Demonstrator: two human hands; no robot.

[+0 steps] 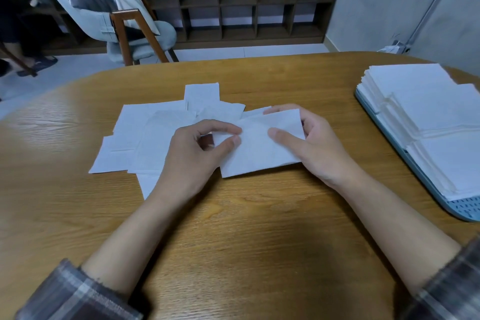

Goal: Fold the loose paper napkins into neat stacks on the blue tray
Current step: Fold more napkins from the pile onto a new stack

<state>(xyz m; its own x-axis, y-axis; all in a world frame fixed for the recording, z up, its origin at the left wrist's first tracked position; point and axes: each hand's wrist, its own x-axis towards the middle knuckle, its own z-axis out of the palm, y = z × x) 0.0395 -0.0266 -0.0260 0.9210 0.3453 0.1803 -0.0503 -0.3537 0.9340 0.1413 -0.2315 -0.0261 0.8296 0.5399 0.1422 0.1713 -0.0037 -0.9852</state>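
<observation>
The left hand (197, 148) is pinching one edge of a white paper napkin (259, 153), and the right hand (309, 143) is gripping the other, thumb on top. Both are left of the blue plastic tray (462, 209).

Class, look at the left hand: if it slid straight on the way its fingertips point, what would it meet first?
Probably the right hand, whose thumb lies on the same napkin that the left hand pinches; depth is unclear.
</observation>
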